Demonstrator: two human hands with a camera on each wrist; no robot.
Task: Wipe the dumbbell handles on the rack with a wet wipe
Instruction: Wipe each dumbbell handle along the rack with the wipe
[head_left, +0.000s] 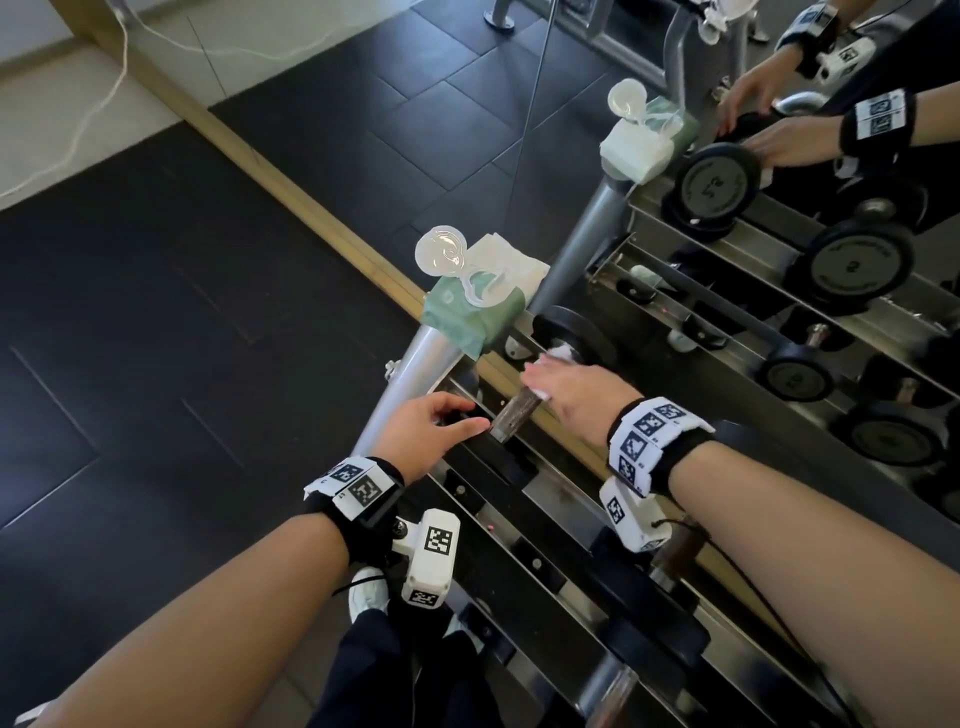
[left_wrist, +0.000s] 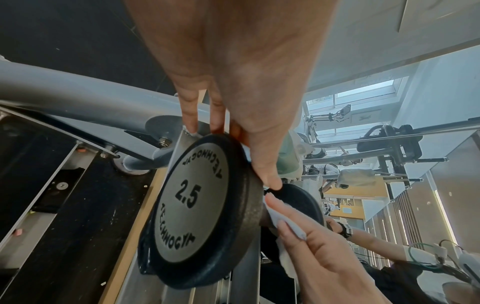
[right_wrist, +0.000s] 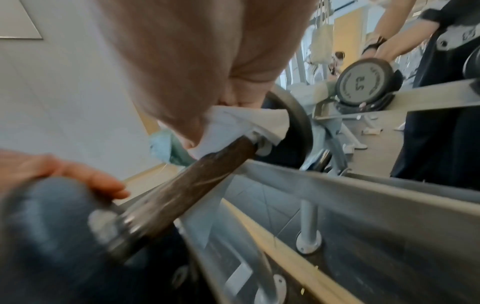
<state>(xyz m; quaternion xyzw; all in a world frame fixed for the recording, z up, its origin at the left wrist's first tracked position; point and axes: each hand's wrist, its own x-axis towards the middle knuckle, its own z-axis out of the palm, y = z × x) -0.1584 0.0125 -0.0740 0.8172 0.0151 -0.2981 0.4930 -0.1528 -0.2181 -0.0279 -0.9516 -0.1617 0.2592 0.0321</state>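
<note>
Nearest: left hand, fingers curled over black rubber 2.5 dumbbell disc, steadying it on grey steel rack. At 2 o'clock, right hand wraps white wet wipe round far end of dark knurled metal handle.

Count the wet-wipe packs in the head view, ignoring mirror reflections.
1. The green wipe pack sits atop the rack's end post, lid open. The other one is its mirror reflection.

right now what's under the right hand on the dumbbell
A folded white wet wipe, held by the right hand round the dark metal dumbbell handle. The handle's stretch beneath it is covered.
</note>
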